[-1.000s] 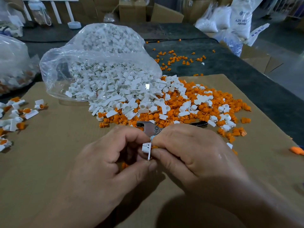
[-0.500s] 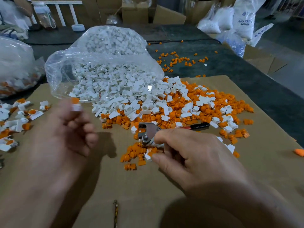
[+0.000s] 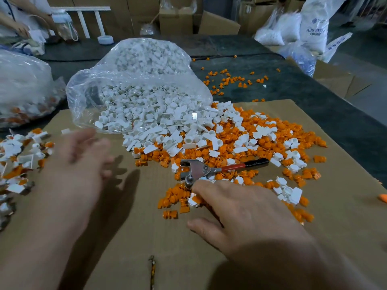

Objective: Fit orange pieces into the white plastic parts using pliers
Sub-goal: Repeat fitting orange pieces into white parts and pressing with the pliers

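White plastic parts (image 3: 159, 124) spill from a clear bag (image 3: 134, 80) onto a cardboard sheet (image 3: 129, 237), mixed with a heap of orange pieces (image 3: 261, 147). Red-handled pliers (image 3: 211, 169) lie on the pile with their metal head to the left. My right hand (image 3: 245, 212) hovers low just in front of the pliers' head, fingers spread over a small cluster of orange pieces (image 3: 173, 198), holding nothing. My left hand (image 3: 79, 164) is blurred above the cardboard at the left, fingers loose and empty, beside a pile of fitted white-and-orange parts (image 3: 18, 155).
Another clear bag (image 3: 23, 91) of parts lies at the far left. Loose orange pieces (image 3: 230, 78) dot the dark table behind. Cardboard boxes (image 3: 217, 24) and white sacks (image 3: 312, 24) stand at the back. A person's arm (image 3: 14, 24) shows at top left.
Both hands held a white part together a second ago. My left hand then swung left with it toward the side pile and is now empty. My right hand opened near the pliers.
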Demonstrator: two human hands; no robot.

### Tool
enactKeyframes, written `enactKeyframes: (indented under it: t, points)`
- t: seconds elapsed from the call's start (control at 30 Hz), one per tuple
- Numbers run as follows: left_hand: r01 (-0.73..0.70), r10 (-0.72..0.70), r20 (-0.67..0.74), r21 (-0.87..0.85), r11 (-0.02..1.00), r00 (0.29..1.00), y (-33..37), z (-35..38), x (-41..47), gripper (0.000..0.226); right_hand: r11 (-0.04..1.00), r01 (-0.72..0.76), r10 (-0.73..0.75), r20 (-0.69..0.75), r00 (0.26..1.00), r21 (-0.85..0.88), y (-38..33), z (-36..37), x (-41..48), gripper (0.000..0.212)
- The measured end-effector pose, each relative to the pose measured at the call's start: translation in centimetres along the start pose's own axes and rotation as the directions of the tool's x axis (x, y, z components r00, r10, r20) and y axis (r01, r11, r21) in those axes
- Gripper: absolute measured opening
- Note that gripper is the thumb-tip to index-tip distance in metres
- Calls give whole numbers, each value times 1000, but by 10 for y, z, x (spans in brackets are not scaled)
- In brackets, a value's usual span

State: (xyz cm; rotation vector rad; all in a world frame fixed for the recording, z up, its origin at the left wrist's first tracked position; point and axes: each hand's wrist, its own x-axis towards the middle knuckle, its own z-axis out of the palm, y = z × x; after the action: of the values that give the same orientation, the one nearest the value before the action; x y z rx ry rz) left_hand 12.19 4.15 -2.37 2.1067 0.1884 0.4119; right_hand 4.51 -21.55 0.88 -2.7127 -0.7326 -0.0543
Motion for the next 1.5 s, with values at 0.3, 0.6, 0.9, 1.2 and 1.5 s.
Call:
enactKeyframes:
  t: [0.3,0.6,0.9,1.2,1.5]
  points:
    - [-296,196,252,464,835,948,13,25,-13,59,988,149,-147,59,987,-30,-17,19,13,59]
    - [-342,230,290,435,833,929,10,25,-9,41,976,144,-145,4,989,-163,-25,24,21,51]
    - [-463,364,405,179,868,839,25,26,-34,32,943,-33,33,-6,999,-332,-28,22,28,15]
    - [-502,364,517,153,851,775,32,25,-52,35,970,-154,129,-137,982,-190,-20,21,13,23]
    - [-380,338,385,37,924,859,40,33,-57,28,988,-154,156,-131,979,23,-12,6,13,18]
